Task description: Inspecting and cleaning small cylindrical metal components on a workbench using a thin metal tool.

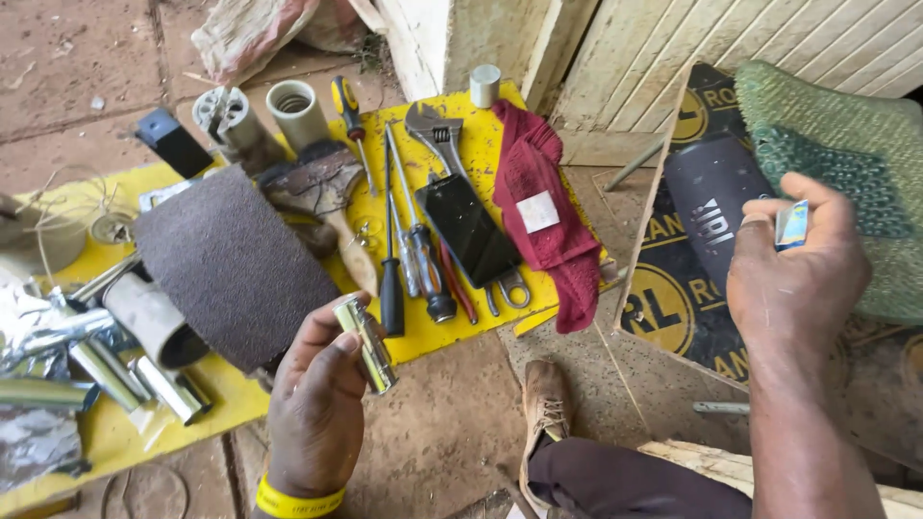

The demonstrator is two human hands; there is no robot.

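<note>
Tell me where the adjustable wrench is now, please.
In the head view the adjustable wrench lies on the yellow sheet at upper centre, left of the red cloth and above the dark phone.

Tools (418, 245) crowd the yellow sheet (481, 327); bare floor (452, 423) beside the shoe (545, 408) lies open.

Yellow mat (486, 327) — dark red cloth (548, 216), knobbly green sheet (846, 154).
</note>
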